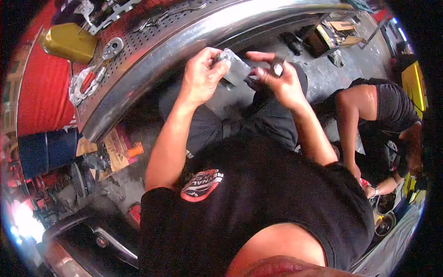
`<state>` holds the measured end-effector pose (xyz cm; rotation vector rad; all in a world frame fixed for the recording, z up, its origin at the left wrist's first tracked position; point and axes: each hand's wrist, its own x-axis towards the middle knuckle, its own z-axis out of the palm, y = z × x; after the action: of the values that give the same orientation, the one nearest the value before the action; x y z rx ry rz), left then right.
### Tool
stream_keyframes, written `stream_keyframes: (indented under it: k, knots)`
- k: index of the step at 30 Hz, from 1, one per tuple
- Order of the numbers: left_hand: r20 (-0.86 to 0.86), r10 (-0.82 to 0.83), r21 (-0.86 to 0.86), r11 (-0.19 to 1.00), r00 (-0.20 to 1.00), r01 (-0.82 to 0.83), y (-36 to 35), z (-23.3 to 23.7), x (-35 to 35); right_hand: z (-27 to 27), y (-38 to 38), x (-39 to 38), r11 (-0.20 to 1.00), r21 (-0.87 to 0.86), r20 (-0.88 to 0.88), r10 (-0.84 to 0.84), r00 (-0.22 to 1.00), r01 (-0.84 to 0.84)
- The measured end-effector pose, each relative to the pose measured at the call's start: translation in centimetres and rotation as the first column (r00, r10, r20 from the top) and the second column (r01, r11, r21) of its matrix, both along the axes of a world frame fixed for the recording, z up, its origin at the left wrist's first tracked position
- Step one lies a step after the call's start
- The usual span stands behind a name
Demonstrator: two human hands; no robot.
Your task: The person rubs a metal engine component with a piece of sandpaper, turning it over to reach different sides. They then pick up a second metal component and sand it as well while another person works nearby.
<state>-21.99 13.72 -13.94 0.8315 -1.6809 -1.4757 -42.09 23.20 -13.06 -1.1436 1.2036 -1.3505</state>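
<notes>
My left hand [203,74] pinches a flat, grey, shiny metal piece [236,68] between thumb and fingers, holding it up in front of the workbench's rounded edge. Facing its other side is my right hand [284,81], with the thumb tip close to the piece's right edge and the index finger stretched above. A dark, curled strip with a pale end [278,64] sits among the right hand's fingers; its kind I cannot tell. Below both hands are my dark-trousered legs [272,120].
The perforated metal bench [138,44] carries a gold tank-like part [69,42], a round metal part [113,47], red-handled pliers [87,81] on a rag, and wrenches [173,13]. A co-worker [369,106] bends over at the right. A box [325,41] stands on the floor ahead.
</notes>
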Motion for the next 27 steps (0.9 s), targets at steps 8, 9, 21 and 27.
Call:
stream_keyframes:
  k: [8, 9, 21, 27]
  knots:
    - [0.063, -0.08, -0.106, 0.991, 0.995, 0.086, -0.9, 2.8, -2.8, 0.0, 1.5, 1.4, 0.924, -0.351, -0.36, -0.285, 0.888, 0.154]
    - [0.082, -0.073, -0.108, 0.991, 0.994, 0.081, -0.9, 2.9, -2.9, -0.1, 1.4, 1.4, 0.897, -0.418, -0.409, -0.325, 0.853, 0.141]
    - [-0.003, -0.232, -0.133, 0.964, 0.973, 0.23, -2.0, 5.1, -3.1, -0.3, 0.8, 0.9, 0.998, -0.025, 0.152, -0.045, 0.987, 0.05]
    - [0.023, -0.151, -0.124, 0.98, 0.988, 0.153, -1.9, 6.4, -2.4, 0.4, 0.0, 0.5, 0.997, -0.061, 0.217, -0.03, 0.976, 0.045]
